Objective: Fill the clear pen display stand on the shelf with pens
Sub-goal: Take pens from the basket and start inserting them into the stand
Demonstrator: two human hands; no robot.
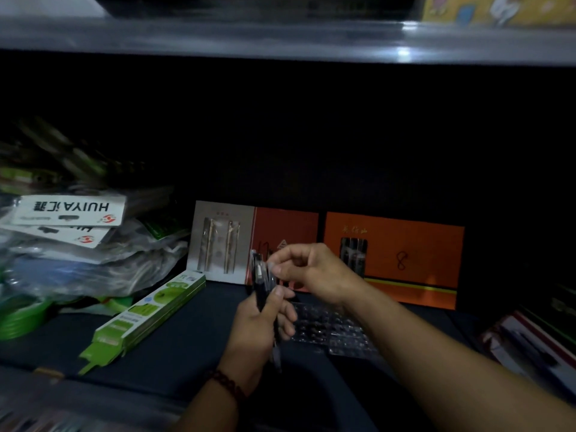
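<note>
My left hand (260, 325) grips a bundle of dark pens (262, 283) upright over the dark shelf. My right hand (308, 271) pinches the top of one pen in that bundle with thumb and forefinger. Just behind and right of my hands, the clear pen display stand (335, 330) lies on the shelf, its rows of holes dimly visible. Part of the stand is hidden by my right forearm.
Two orange pen boxes (414, 260) and a grey pen card (218, 241) lean at the back. A green packet (146, 313) lies to the left, beside a heap of plastic-bagged goods (78, 244). Boxes (530, 338) sit at the right. An upper shelf edge (280, 42) runs overhead.
</note>
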